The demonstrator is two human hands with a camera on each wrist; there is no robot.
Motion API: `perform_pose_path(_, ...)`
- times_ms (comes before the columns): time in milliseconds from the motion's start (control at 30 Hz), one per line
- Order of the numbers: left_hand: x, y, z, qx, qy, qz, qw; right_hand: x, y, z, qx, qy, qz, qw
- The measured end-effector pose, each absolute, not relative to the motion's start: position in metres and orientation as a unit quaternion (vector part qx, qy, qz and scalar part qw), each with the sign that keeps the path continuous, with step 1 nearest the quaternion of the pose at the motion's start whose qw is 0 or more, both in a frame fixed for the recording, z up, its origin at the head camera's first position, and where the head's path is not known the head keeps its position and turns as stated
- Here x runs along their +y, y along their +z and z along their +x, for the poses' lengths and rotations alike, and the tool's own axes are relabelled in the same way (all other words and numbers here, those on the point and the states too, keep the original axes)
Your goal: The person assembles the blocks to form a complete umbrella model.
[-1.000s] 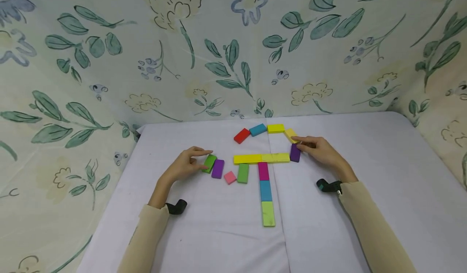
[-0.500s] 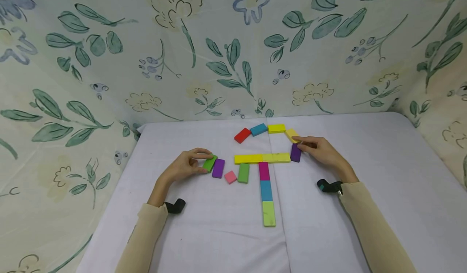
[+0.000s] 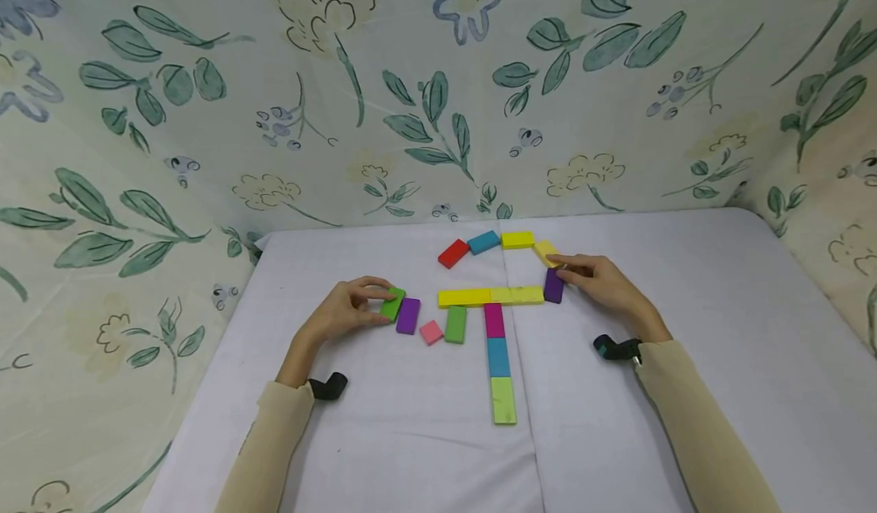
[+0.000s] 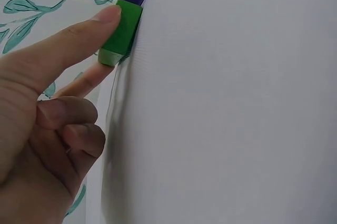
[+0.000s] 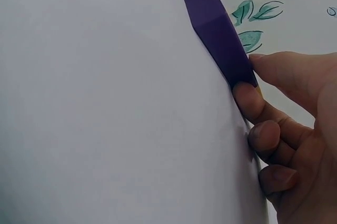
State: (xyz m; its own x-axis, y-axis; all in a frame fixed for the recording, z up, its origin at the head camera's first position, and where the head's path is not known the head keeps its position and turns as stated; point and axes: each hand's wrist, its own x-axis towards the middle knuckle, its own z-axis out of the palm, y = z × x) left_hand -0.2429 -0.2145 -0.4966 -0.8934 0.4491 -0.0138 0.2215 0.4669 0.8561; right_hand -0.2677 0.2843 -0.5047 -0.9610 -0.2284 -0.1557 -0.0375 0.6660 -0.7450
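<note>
My left hand (image 3: 348,307) pinches a green block (image 3: 393,305) between thumb and index finger, at the left end of the layout. Touching or almost touching that block is a purple block (image 3: 408,317); the left wrist view shows the green block (image 4: 124,30) with the thumb on its edge. At the right side, the fingers of my right hand (image 3: 603,283) pinch the end of a dark purple block (image 3: 553,286), seen closer in the right wrist view as a purple block (image 5: 218,31). A pale yellow block (image 3: 546,253) lies just behind it, partly covered by the index finger.
A red block (image 3: 454,253), a blue one (image 3: 484,242) and a yellow one (image 3: 517,240) form a curve behind. Two yellow blocks (image 3: 466,297) make a bar, above a magenta-blue-lime column (image 3: 499,357). A pink block (image 3: 431,332) and another green block (image 3: 455,324) lie left of it.
The left index finger has come down from above the green block onto its far edge, and the block sits slightly straighter. The right hand and the other blocks stay put.
</note>
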Motion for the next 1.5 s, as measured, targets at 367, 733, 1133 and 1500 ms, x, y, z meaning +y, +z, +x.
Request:
perform_pose_path(367, -0.199, -0.496, -0.254, 0.872, 0.451, 0.182, 0.059, 0.284, -0.503, -0.268, 0.909, -0.395, -0.070, 0.116)
perform_pose_path(733, -0.158, -0.487, -0.275, 0.884, 0.430, 0.181, 0.031, 0.280, -0.501, -0.268, 0.909, -0.393, -0.070, 0.117)
perform_pose_path(1133, -0.136, -0.492, -0.281, 0.886, 0.432, 0.154, 0.064, 0.281, -0.502, -0.268, 0.909, -0.392, -0.074, 0.116)
perform_pose_path(1500, -0.131, -0.495, -0.282, 0.890, 0.423, 0.155, 0.069, 0.281, -0.502, -0.266, 0.909, -0.396, -0.066, 0.110)
